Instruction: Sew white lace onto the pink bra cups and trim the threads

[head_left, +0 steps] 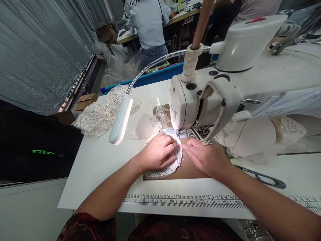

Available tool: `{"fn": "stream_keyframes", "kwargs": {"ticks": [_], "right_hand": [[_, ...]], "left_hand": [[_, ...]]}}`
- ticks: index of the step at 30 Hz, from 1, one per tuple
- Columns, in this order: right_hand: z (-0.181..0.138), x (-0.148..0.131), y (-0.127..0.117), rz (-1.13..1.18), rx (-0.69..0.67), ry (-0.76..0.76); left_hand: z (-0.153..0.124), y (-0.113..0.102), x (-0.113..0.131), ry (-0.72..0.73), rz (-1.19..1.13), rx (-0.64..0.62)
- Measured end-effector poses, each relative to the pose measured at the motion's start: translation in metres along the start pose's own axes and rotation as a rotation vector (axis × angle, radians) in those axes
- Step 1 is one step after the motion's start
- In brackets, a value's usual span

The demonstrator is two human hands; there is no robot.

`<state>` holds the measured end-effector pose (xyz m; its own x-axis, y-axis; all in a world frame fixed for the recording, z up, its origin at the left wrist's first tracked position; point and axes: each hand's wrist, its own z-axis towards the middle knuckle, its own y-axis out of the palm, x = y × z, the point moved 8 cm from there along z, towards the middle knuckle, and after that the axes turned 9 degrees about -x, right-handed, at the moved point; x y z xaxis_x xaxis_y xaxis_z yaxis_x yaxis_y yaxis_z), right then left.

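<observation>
A white lace-covered bra cup (178, 157) lies at the needle of a white sewing machine (184, 103), its upper edge by the presser foot (178, 133). My left hand (160, 152) rests over the cup with bent fingers, holding it against the brown sewing bed plate (193, 170). At the cup's right edge, my right hand (204, 155) pinches the rim near the needle, forefinger pointing left and the other fingers curled. The fingertips partly hide the cup's middle and edge. Just behind lies another pale cup with lace (144, 126).
Lace pieces (100, 112) are heaped at the table's back left. A bendable lamp (121, 118) hangs over the left side. More cups (258, 135) sit right of the machine, near a black flat tool (265, 179). A ruler strip (173, 201) runs along the front. A person (149, 26) works beyond.
</observation>
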<state>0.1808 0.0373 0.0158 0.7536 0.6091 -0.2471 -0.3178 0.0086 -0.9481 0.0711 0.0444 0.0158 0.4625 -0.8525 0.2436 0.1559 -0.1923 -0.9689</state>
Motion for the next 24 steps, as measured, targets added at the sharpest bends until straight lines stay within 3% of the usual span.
{"fn": "stream_keyframes", "kwargs": {"ticks": [5,13,18,24], "right_hand": [[0.0,-0.001,0.002,-0.082,-0.015,0.019],[0.007,0.005,0.008,-0.162,-0.103,0.183],[0.006,0.004,0.011,-0.16,-0.096,0.147],[0.004,0.002,0.011,-0.175,-0.076,0.127]], "left_hand": [[0.0,0.0,-0.002,0.004,0.0,0.016],[0.002,-0.003,-0.01,-0.031,0.041,0.04],[0.003,0.0,-0.008,-0.029,0.095,0.028],[0.002,0.0,-0.002,0.037,0.067,0.107]]}}
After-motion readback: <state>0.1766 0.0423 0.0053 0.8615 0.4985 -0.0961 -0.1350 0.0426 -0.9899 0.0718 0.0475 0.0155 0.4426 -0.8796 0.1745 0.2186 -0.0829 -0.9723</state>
